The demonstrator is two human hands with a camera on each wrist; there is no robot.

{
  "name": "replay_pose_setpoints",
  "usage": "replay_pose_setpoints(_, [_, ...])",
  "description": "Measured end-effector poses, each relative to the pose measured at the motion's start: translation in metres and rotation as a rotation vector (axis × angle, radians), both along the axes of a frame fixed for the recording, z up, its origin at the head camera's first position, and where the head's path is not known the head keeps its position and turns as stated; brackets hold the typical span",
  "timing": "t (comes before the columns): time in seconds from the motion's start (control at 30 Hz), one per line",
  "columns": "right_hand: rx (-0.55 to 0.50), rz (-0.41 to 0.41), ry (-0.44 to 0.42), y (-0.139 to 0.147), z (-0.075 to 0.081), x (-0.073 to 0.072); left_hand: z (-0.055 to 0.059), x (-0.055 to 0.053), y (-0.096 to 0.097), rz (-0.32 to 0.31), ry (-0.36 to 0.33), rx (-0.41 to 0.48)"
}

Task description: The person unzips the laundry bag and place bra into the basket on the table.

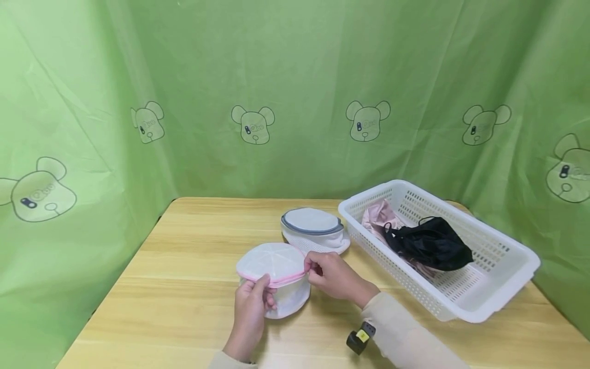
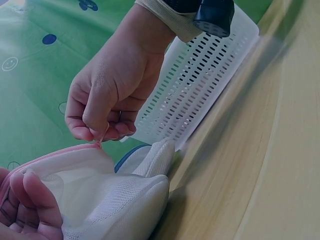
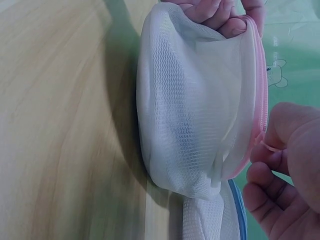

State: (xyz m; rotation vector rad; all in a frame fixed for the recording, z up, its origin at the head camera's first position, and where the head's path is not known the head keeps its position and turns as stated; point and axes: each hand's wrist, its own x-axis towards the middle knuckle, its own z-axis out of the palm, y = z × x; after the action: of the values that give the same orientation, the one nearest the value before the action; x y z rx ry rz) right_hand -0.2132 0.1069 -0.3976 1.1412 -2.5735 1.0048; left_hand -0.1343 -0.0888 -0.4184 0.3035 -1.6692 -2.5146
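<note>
A round white mesh laundry bag [image 1: 272, 259] with a pink zipper [image 3: 261, 75] around its top stands on the table. My left hand [image 1: 251, 307] grips its near rim, thumb on top and fingers curled below the edge. At the rim's right side, my right hand [image 1: 336, 277] pinches the zipper's small pull [image 3: 270, 147] between thumb and finger. The right wrist view shows the bag's mesh side rounded and standing out. Just behind is a second white mesh bag [image 1: 313, 220] with a blue-grey zipper, its side slumped to the right.
On the right a white perforated basket [image 1: 398, 271] holds a black cloth item [image 1: 435, 246] with thin straps and a pink satiny cloth [image 1: 380, 212]. The wooden table [image 1: 184, 287] backs onto a green curtain [image 1: 304, 169] printed with bear heads.
</note>
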Motion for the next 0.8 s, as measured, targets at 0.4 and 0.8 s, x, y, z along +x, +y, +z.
replay_pose_setpoints(0.4, [0.004,-0.028,0.004,0.0011,0.0012,0.0010,-0.0012,0.0011,-0.0012,0.002,-0.007,-0.026])
replay_pose_setpoints(0.8, [0.023,-0.055,-0.015,0.0047,0.0030,0.0001,-0.0006,0.0008,-0.0022,0.002,-0.016,-0.007])
